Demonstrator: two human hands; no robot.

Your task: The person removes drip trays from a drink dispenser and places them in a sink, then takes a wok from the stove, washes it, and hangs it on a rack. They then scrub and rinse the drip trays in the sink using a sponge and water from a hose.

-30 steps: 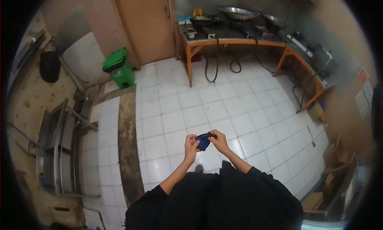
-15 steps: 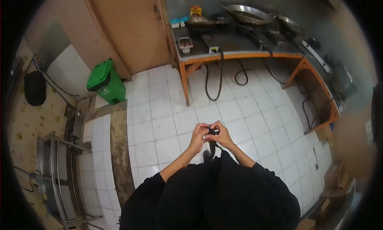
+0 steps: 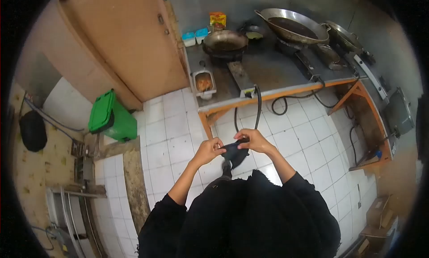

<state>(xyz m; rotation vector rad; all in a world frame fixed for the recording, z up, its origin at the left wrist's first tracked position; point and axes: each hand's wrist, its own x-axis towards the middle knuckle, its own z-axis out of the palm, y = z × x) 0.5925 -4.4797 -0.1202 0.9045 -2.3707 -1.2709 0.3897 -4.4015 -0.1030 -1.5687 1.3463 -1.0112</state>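
A small piece of black, soft-looking fabric [image 3: 236, 153] is stretched between my two hands at waist height; its exact kind does not show. My left hand [image 3: 208, 151] pinches its left edge between thumb and fingertips. At the upper right edge, my right hand [image 3: 254, 141] grips it the same way, with the fingers curled. The lower part of the fabric hangs loose above my foot and the tiled floor [image 3: 178, 124].
Ahead stands an orange-framed metal counter [image 3: 268, 74] with a wok [image 3: 225, 44], a large wok of dark liquid [image 3: 292, 26] and a food-filled steel container [image 3: 204, 83]. Black hoses [image 3: 258, 108] hang below. Left are a green bin [image 3: 114, 117] and a wooden door [image 3: 127, 43].
My hands have moved apart, spreading the black fabric that was bunched between them. The counter and its pans now appear nearer.
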